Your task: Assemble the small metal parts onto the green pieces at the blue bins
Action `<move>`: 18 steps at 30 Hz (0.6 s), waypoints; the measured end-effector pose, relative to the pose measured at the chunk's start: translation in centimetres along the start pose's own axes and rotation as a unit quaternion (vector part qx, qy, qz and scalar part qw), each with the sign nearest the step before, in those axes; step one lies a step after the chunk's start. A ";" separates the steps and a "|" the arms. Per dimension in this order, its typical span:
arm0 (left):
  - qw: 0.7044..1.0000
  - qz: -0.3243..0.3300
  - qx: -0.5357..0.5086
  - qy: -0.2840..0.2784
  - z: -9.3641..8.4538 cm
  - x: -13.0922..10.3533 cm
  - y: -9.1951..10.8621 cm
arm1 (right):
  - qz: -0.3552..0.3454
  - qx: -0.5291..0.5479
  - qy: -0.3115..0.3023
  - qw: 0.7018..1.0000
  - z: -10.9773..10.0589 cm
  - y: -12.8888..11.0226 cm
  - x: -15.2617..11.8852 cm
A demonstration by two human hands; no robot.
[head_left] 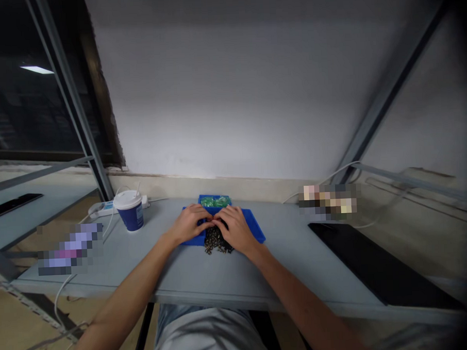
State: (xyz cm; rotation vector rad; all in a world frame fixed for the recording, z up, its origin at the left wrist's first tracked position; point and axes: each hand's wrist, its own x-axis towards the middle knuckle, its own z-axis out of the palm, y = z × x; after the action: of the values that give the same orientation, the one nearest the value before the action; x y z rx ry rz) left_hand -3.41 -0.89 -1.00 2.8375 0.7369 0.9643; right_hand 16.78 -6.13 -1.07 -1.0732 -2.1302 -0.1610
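My left hand (191, 222) and my right hand (234, 227) meet fingertip to fingertip above a pile of small dark and brass-coloured metal parts (216, 242). Both hands are closed in a pinch; whatever sits between the fingertips is too small to make out. Beneath and around them are blue plastic trays (255, 226), partly hidden by the hands. Some of the small parts lie on the table in front of the trays. Just beyond the hands, a small blue tray holds green plastic-looking packets (215, 201).
A blue paper cup (131, 216) with a white lid stands at the left, near a white power strip (101, 208) and cables. On the right lies a flat black panel (376, 264). Grey metal posts (73, 99) flank the table (291, 265), and a wall (230, 92) rises behind.
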 end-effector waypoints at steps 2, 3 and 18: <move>1.000 -0.005 -0.001 0.002 -0.1 0.0 0.1 | 0.004 0.004 0.000 1.000 0.0 0.1 0.0; 1.000 -0.009 -0.002 0.003 -0.2 0.0 0.2 | 0.007 0.005 0.001 1.000 0.0 0.1 0.0; 0.998 0.005 -0.035 0.049 -0.3 0.1 0.0 | -0.004 -0.029 -0.021 0.999 0.6 0.7 -0.1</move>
State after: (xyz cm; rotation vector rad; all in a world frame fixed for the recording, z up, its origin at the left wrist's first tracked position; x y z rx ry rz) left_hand -3.49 -0.92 -0.74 2.7531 0.6845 1.1156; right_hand 16.97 -5.46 -1.72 -1.1105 -2.1797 -0.2066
